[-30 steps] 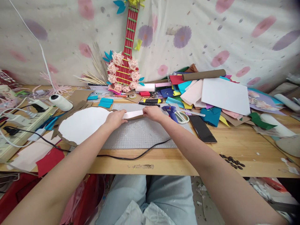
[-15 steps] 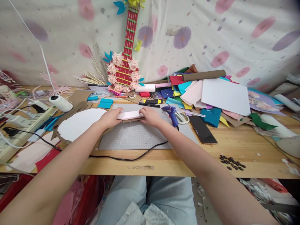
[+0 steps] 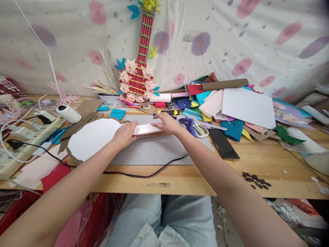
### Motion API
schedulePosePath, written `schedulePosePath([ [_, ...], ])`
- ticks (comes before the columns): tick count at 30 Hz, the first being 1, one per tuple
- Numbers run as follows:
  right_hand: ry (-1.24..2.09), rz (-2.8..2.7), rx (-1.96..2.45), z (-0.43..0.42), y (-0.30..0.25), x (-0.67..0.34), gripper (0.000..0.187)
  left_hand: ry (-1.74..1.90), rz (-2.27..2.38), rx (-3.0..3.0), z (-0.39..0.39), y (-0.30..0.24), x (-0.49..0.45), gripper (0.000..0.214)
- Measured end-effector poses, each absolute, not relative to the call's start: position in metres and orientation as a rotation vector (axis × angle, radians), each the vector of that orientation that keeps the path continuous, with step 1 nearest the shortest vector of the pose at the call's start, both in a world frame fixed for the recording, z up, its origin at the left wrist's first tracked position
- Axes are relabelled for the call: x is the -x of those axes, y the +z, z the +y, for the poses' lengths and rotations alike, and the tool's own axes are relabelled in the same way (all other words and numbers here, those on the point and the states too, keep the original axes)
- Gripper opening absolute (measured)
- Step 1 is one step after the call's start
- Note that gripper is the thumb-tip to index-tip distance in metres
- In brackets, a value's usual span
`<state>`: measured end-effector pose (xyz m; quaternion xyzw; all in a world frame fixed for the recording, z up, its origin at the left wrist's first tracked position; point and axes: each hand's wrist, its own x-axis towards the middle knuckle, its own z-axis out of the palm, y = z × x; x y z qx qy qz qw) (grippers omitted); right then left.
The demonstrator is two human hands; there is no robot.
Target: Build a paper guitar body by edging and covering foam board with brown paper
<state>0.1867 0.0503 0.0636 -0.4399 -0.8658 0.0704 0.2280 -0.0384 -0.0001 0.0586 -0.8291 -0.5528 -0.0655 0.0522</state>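
A long cardboard strip faced with white paper [image 3: 146, 129] extends between my hands above the grey cutting mat [image 3: 151, 154]. My left hand [image 3: 125, 134] grips its left end, fingers over the top. At the strip's right end, my right hand [image 3: 167, 123] has its thumb and fingers apart, the thumb side against the white face. Left of the strip is a rounded cardboard piece covered in white paper [image 3: 89, 139], partly hidden by my left forearm. A blue glue gun [image 3: 189, 126] lies just beyond my right hand.
A phone [image 3: 224, 144], white-handled scissors [image 3: 200, 131] and dark oval beads [image 3: 255, 180] lie to the right. Coloured paper and felt [image 3: 232, 130] pile up behind. A flower-trimmed red guitar [image 3: 140, 75] leans at the back. A black cord [image 3: 151, 174] crosses the front; a power strip [image 3: 28, 145] is left.
My right hand has loosened, its fingers spreading and lifting from the strip's right end. My left hand still holds the left end. The whole view has shifted slightly.
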Motion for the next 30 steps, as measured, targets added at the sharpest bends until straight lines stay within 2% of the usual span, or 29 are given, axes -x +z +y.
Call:
schedulePosePath([
  [6, -0.093, -2.563, 0.919, 0.025, 0.04, -0.188, 0.055, -0.258, -1.734, 2.465, 0.008, 0.047, 0.036, 0.044],
  [11, -0.206, -2.594, 0.979, 0.022, 0.02, -0.179, 0.037, -0.262, -1.686, 2.431, 0.009, 0.042, 0.033, 0.04],
  [16, -0.171, -2.623, 0.967, 0.026, 0.018, -0.178, 0.021, -0.297, -1.658, 2.484, 0.011, 0.042, 0.036, 0.04],
  [22, -0.105, -2.535, 1.03, 0.024, 0.023, -0.207, 0.018, -0.286, -1.639, 2.572, 0.012, 0.048, 0.042, 0.033],
  [26, 0.079, -2.083, 1.336, 0.028, 0.018, -0.23, 0.017, -0.219, -1.584, 2.633, 0.019, 0.058, 0.053, 0.035],
  [28, 0.333, -1.764, 1.479, 0.031, 0.016, -0.234, 0.021, -0.238, -1.591, 2.631, 0.021, 0.065, 0.059, 0.033],
  [30, 0.724, -1.434, 1.551, 0.032, 0.017, -0.232, 0.025, -0.297, -1.627, 2.622, 0.021, 0.072, 0.062, 0.032],
])
